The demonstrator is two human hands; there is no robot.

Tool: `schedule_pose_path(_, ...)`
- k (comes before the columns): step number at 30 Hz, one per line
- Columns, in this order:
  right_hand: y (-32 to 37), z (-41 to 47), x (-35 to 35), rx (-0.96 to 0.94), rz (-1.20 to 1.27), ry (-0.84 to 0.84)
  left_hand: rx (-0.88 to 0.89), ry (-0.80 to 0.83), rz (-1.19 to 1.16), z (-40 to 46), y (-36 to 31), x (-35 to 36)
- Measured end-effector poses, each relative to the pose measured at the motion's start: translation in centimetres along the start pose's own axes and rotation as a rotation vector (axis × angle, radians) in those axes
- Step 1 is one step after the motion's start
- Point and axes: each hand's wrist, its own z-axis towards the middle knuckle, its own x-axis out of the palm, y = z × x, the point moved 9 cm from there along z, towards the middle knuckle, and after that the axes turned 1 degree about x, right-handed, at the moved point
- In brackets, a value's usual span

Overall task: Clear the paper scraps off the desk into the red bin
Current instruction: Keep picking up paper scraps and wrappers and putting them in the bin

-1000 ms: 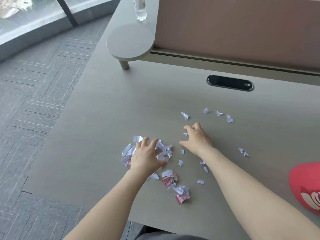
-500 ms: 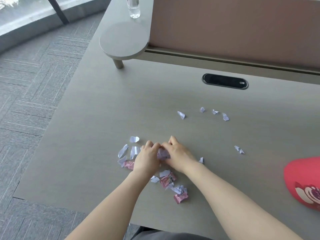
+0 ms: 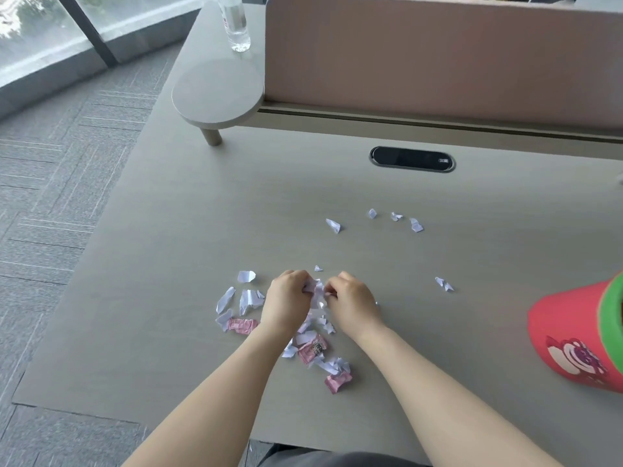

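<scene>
Since 1.0 s ago: both hands (image 3: pixel 320 303) together, scraps (image 3: pixel 316 291) between.

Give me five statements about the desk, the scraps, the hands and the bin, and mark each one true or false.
1. Both hands are closed around one bunch of white scraps. True: the left hand and right hand meet on it.
2. The red bin stands at the desk's left edge. False: it is at the right edge.
3. Four scraps lie in a loose row beyond the hands. True.
4. The water bottle lies on its side. False: it stands upright.
5. Every scrap is white. False: pink pieces, such as one near the forearms, lie among them.
</scene>
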Motion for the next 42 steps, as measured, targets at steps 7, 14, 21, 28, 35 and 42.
schedule_pose_path(7, -2.6, -1.7, -7.7, 0.035, 0.102, -0.231, 0.068, -0.029, -0.094, 0.5, -6.8, -0.4)
schedule_pose_path(14, -5.7, -6.1, -16.2, 0.048, 0.157, -0.459, 0.200, -0.011, -0.195, -0.7, -16.2, 1.2)
schedule_pose_path(21, -10.6, -12.4, -25.0, 0.115, 0.129, -0.688, 0.383, 0.048, -0.270, -2.9, -26.6, 4.1)
schedule_pose_path(28, -16.4, -19.3, -31.9, 0.206, 0.074, -0.876, 0.548, 0.111, -0.290, -5.7, -35.6, 8.6)
schedule_pose_path(35, -21.9, -23.0, -34.6, 0.375, 0.048, -0.883, 0.668, 0.171, -0.245, -8.7, -41.3, 13.8)
schedule_pose_path(42, -24.8, -24.2, -34.8, 0.454, 0.062, -0.829, 0.670, 0.223, -0.170, -10.3, -42.9, 18.0)
